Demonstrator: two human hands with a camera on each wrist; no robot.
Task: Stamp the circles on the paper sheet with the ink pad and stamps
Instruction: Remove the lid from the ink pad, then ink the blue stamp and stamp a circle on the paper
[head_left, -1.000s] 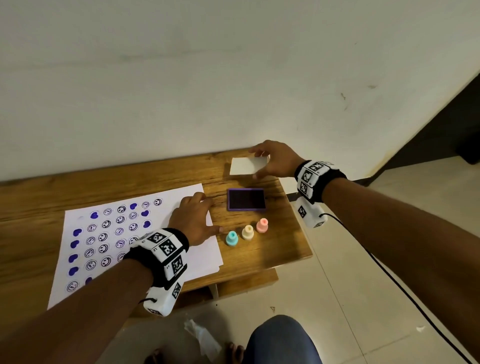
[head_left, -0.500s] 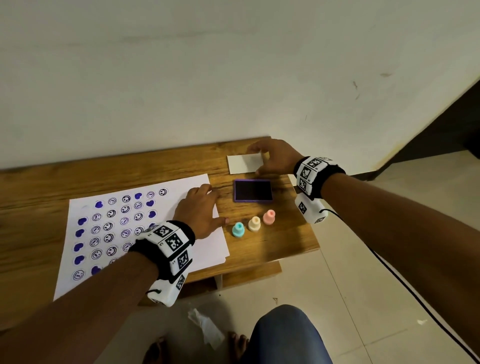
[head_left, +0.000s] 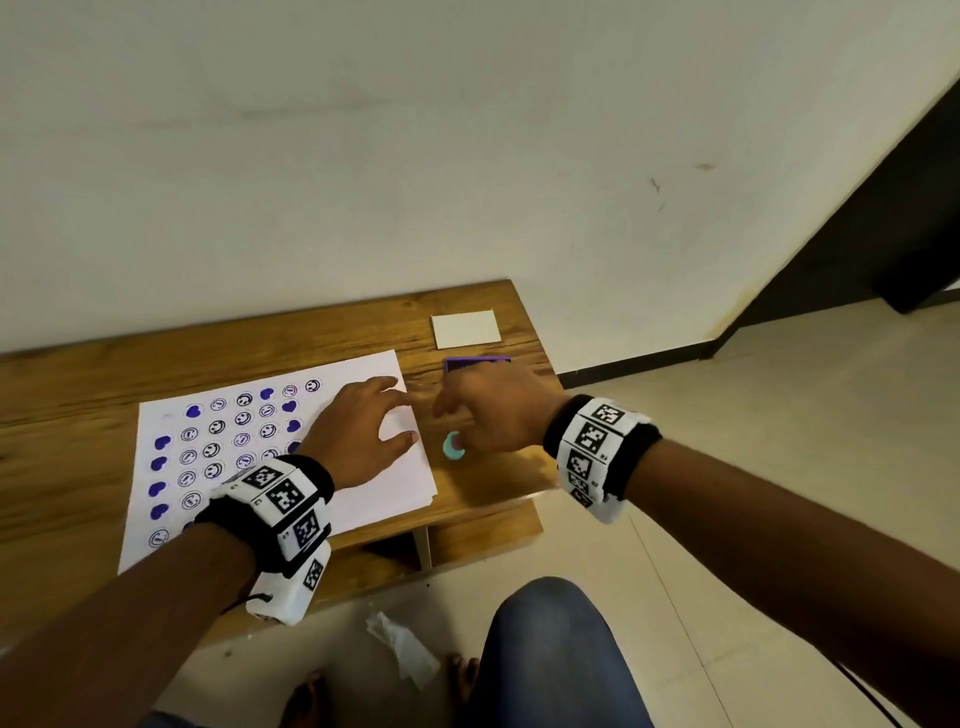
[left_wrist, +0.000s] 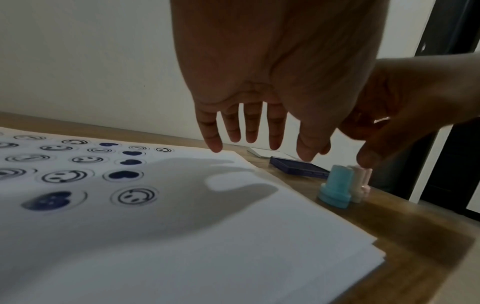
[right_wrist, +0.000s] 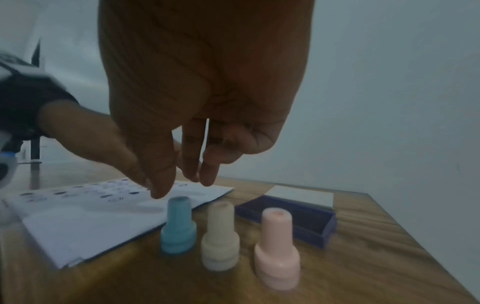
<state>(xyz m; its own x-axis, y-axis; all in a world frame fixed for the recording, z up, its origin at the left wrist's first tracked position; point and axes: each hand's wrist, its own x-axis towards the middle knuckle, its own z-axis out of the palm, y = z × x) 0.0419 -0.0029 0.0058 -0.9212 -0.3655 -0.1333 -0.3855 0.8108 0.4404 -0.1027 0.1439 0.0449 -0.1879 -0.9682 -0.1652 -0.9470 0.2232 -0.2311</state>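
Note:
The white paper sheet (head_left: 374, 499) with printed circles lies on the wooden table (head_left: 78, 395); many circles carry purple hearts or smiley marks. My left hand (head_left: 384, 415) is spread over its blank right part with straight fingers (left_wrist: 249, 131) and holds nothing. Teal (right_wrist: 178, 228), cream (right_wrist: 221, 236) and pink (right_wrist: 276, 248) stamps stand in a row right of the sheet. My right hand (right_wrist: 182, 185) hovers just above the teal stamp (head_left: 453, 447), fingers pointing down, gripping nothing. The purple ink pad (right_wrist: 293, 220) lies uncovered behind the stamps, half hidden by that hand in the head view.
The ink pad's white lid (head_left: 466, 328) lies flat near the table's back right corner. The table's right edge (head_left: 540, 358) is close to the stamps, with tiled floor (head_left: 753, 467) beyond. A crumpled tissue (head_left: 402, 649) lies on the floor by my knee (head_left: 550, 654).
My right hand let go of the white lid at the back of the table and came forward to hover over the stamps. The left hand stayed over the sheet.

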